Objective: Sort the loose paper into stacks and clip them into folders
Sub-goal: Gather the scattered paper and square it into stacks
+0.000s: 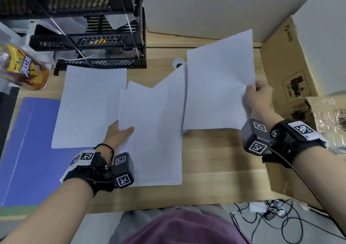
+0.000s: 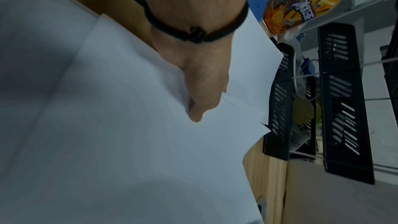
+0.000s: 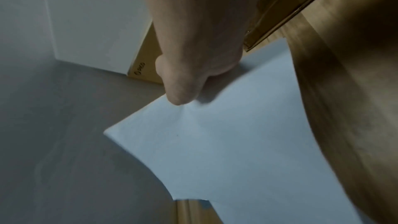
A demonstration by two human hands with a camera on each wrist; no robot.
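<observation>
So we've got our right hand (image 1: 259, 97) pinching one white sheet (image 1: 219, 88) by its right edge, thumb on top, lifted off the desk (image 1: 215, 159) over near the right side by the cardboard box (image 1: 284, 60). Our left hand (image 1: 117, 136) holds the loose middle stack (image 1: 153, 131) at its left edge, thumb on top and fingers tucked under the paper. A tidy pile (image 1: 91, 107) lies flat just left of that, in front of the black tray rack (image 1: 89, 37). The blue folder (image 1: 28, 150) sits at the desk's left edge, partly under that pile.
</observation>
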